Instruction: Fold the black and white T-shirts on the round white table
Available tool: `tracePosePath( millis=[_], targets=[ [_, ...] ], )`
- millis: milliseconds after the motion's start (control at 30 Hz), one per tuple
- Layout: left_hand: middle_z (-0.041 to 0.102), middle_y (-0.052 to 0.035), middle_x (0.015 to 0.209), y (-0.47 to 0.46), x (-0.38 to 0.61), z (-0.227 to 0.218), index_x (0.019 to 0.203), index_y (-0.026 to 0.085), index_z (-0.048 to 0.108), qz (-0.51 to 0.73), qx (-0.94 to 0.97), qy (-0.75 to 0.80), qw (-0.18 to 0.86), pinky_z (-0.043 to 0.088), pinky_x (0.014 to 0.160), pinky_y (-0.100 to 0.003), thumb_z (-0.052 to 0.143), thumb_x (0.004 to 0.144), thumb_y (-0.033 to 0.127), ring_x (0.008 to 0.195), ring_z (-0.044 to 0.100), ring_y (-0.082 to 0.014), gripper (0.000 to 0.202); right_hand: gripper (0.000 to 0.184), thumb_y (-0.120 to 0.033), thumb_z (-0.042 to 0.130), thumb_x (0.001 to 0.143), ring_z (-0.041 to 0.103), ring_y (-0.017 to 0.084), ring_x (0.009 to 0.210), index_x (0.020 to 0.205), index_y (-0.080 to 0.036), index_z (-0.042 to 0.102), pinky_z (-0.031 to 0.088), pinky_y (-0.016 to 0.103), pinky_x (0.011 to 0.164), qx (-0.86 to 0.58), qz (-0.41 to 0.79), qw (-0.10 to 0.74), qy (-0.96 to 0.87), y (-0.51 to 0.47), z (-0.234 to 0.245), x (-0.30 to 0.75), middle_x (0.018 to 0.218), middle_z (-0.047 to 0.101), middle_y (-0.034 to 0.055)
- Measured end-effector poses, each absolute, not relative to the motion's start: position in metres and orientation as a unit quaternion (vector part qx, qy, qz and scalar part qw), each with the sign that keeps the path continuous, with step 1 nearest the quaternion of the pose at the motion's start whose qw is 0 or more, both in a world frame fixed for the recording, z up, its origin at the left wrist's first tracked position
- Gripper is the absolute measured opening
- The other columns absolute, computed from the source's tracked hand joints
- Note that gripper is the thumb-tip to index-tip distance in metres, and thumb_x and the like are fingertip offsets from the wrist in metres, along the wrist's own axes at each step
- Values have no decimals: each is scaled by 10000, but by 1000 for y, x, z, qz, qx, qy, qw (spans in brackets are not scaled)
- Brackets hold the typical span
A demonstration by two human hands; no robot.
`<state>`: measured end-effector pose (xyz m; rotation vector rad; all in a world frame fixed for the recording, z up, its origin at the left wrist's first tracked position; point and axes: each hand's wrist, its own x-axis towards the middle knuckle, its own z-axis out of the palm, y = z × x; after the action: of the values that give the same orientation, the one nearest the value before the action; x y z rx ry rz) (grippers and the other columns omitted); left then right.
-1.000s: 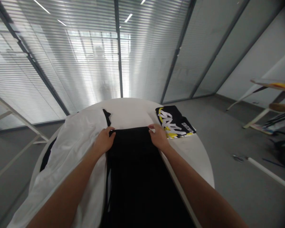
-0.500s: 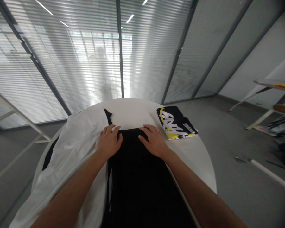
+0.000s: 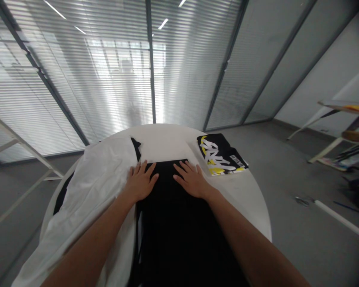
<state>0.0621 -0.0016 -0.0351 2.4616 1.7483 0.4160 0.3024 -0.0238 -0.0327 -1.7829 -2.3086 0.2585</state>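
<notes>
An office is suggested by the dark-framed glass partition [image 3: 269,48], fitted with slatted blinds [image 3: 191,79] (bright light is let through).

Left hand [image 3: 140,184] and right hand [image 3: 194,181] now flat on black cloth [image 3: 166,179] (corner pinch before)
</notes>
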Motion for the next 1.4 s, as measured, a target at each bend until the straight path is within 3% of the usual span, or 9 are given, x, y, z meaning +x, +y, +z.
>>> tracePosePath(
  millis=[167, 300, 467, 633, 867, 967, 1100, 1267, 1400],
  targets=[
    [534, -244, 1342, 2, 59, -26, 1414, 135, 444, 148, 765, 626, 8, 159, 1060, -658, 317, 944, 498, 1318, 401, -388, 608, 474, -451, 399, 955, 397, 322, 1307, 1377, -259, 498, 263, 553, 1044, -664, 23, 179, -725, -19, -29, 307, 1405, 505, 108],
    [596, -231, 1255, 3, 58, -20, 1372, 132, 482, 158, 756, 635, 4, 186, 1037, -667, 344, 936, 467, 1227, 483, -386, 567, 449, -363, 515, 880, 506, 344, 1144, 1298, -206, 567, 356, 507, 956, -711, -4, 195, -676, -15, -28, 309, 1229, 603, 145],
    [635, -221, 1196, 8, 55, -21, 1291, 121, 558, 184, 738, 649, 5, 251, 1016, -626, 371, 920, 445, 1183, 510, -394, 527, 447, -349, 503, 877, 537, 348, 1107, 1278, -166, 583, 388, 471, 944, -723, 14, 200, -661, -12, -31, 311, 1177, 617, 169],
    [675, -171, 1127, 15, 49, -19, 1266, 182, 584, 230, 715, 656, 75, 328, 990, -579, 471, 872, 466, 1152, 536, -377, 498, 461, -283, 523, 858, 576, 284, 1077, 1290, -125, 551, 412, 402, 964, -699, 64, 237, -671, -7, -32, 313, 1169, 618, 170],
    [659, -112, 1068, 19, 46, -14, 1212, 171, 605, 364, 678, 594, 234, 478, 886, -354, 590, 814, 400, 958, 625, -220, 459, 459, -147, 568, 777, 633, 182, 912, 1236, -170, 568, 467, 308, 865, -698, 158, 329, -616, 0, -29, 317, 1019, 673, 73],
    [648, -100, 1038, 20, 45, -12, 1246, 166, 577, 384, 630, 595, 319, 513, 732, -307, 664, 761, 405, 811, 631, -177, 548, 436, -153, 588, 765, 636, 166, 853, 1200, -186, 598, 480, 297, 820, -691, 193, 368, -592, 4, -31, 321, 968, 676, 52],
    [623, -15, 792, 16, 40, -7, 1254, 155, 535, 374, 517, 588, 497, 346, 392, -214, 739, 694, 410, 457, 476, -77, 648, 400, -183, 610, 764, 639, 148, 807, 1164, -188, 625, 494, 280, 770, -664, 232, 417, -575, 9, -33, 326, 932, 675, 38],
    [468, 54, 530, 11, 33, 0, 756, 137, 606, 300, 473, 561, 609, 198, 341, -187, 794, 632, 397, 382, 364, -43, 343, 365, -198, 629, 762, 644, 145, 806, 1126, -185, 650, 491, 273, 771, -675, 227, 401, -577, 6, -27, 326, 930, 684, 36],
    [476, 54, 512, 8, 34, 2, 748, 144, 604, 291, 473, 569, 607, 182, 341, -185, 789, 627, 334, 365, 370, -45, 292, 341, -234, 601, 795, 657, 180, 853, 1130, -193, 651, 482, 308, 817, -707, 181, 338, -594, -1, -17, 326, 942, 707, 39]
  ],
)
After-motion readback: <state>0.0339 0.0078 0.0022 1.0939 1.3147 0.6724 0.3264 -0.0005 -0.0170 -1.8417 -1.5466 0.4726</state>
